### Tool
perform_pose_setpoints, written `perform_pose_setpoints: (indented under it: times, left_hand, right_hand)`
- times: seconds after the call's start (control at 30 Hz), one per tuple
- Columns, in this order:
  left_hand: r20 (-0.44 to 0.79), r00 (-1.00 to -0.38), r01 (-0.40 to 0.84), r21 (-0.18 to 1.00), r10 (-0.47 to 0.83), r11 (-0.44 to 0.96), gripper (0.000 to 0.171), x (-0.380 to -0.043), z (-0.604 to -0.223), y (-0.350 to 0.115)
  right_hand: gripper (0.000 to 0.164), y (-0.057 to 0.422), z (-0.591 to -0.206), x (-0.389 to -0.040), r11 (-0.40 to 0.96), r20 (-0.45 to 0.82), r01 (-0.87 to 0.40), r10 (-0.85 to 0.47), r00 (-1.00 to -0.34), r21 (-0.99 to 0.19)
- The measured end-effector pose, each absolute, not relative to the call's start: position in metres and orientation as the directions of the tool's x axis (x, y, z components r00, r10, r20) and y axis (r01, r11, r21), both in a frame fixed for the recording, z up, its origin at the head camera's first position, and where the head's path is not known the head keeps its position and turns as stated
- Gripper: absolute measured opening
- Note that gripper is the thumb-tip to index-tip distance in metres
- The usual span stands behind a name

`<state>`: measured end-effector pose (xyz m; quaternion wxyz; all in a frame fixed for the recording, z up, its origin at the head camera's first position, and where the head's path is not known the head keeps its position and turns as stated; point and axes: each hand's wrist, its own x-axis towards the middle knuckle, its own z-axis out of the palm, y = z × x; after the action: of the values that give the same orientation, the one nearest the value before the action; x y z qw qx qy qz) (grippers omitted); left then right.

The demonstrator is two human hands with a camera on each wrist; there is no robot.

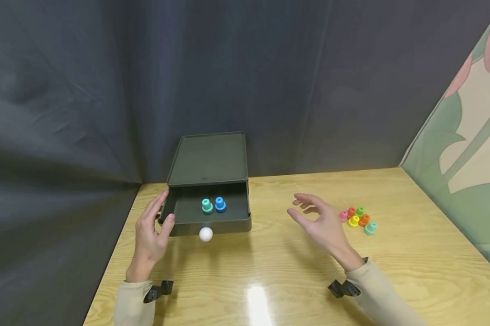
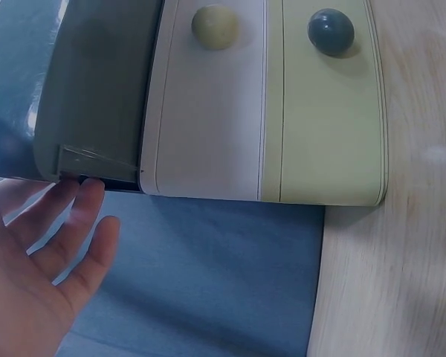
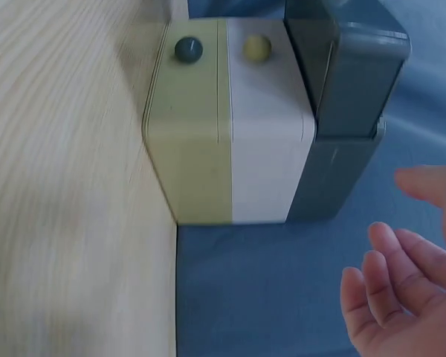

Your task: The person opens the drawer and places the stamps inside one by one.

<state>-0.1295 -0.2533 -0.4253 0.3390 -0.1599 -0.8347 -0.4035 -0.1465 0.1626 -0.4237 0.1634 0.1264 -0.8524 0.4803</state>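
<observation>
Drawer [image 1: 224, 225] open, dark grey, 1 white knob [image 1: 206, 234].

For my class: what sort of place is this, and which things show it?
Probably an indoor tabletop work area, perhaps staged for handling practice: dark fabric hangs behind a wooden table, which holds a drawer unit and small coloured pegs.

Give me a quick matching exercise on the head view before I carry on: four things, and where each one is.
Things:
1. blue peg
2. white knob
3. left hand
4. yellow peg

Places:
A. on the table
B. at the left side of the open drawer
C. inside the open drawer
D. on the open drawer's front

Pairs: 1-C, 2-D, 3-B, 4-A
</observation>
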Motion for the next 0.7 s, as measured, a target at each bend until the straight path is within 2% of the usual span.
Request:
perform_pose_setpoints:
  times: [0.33,0.7]
  left_hand:
    - [0.715,-0.699,0.568,0.557,-0.002,0.606,0.061,-0.132,-0.428,-0.253]
    - [0.702,-0.712,0.553,0.566,-0.006,0.611,0.06,-0.132,-0.428,-0.252]
  right_hand:
    - [0.04,0.213,-0.439,-0.136,0.604,0.331,-0.259,0.009,-0.943,-0.754]
    - [0.038,0.282,-0.456,-0.12,0.672,0.275,-0.099,0.161,-0.948,-0.734]
